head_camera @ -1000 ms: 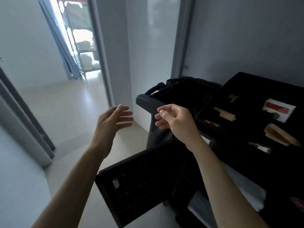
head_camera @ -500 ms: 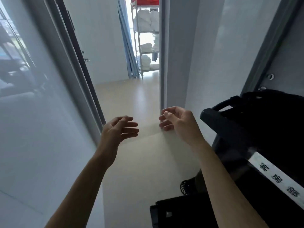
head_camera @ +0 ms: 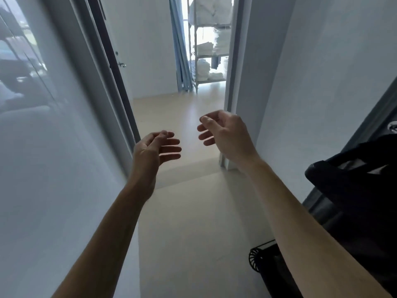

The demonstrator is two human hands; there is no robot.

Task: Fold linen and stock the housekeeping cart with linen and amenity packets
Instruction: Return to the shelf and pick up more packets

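Note:
My left hand [head_camera: 155, 148] and my right hand [head_camera: 223, 134] are raised in front of me over the beige floor, both empty with loosely curled fingers. The black housekeeping cart [head_camera: 352, 190] shows only at the right edge, beside my right forearm, with one of its wheels [head_camera: 256, 260] low down. Far ahead, through a doorway, a metal shelf rack [head_camera: 211, 54] holds stacks of folded white linen [head_camera: 203, 68] on its shelves.
A narrow corridor runs ahead between a glossy white wall [head_camera: 53, 168] on the left and a white wall [head_camera: 300, 93] on the right. A dark door frame [head_camera: 116, 78] stands at the left. Blue folded panels [head_camera: 182, 50] lean beside the rack.
The view has swung left and away from the cart toward the corridor and the linen rack, which now looks closer. Both hands stay raised and empty.

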